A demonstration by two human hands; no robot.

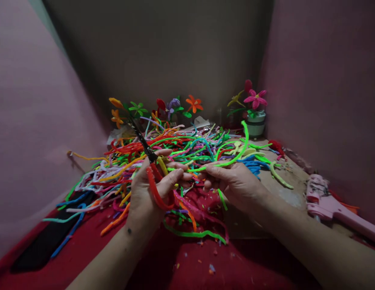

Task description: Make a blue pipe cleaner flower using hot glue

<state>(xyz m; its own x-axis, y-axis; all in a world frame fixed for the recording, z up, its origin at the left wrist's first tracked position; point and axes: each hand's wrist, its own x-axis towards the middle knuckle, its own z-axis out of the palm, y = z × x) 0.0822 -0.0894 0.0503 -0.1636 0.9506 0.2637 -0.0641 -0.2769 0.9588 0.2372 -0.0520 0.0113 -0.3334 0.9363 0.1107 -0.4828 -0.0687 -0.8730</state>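
My left hand (151,185) is closed around scissors (159,189) with red handles; their dark blades point up and away to the left. Its fingertips also pinch one end of a bright green pipe cleaner (232,162). My right hand (226,179) pinches the same pipe cleaner between thumb and fingers, a short way to the right. Beyond that hand, its free end curves upward. Behind and below both hands spreads a tangled heap of pipe cleaners (178,147) in many colours. A loose green pipe cleaner (199,233) lies nearer to me on the red cloth (187,266).
Pipe-cleaner flowers (195,104) stand along the back, with a pink flower (255,99) in a small pale pot (255,123) at right. A pink glue gun (329,205) lies on the right. At left is a flat black object (45,241). Pink panels enclose both sides.
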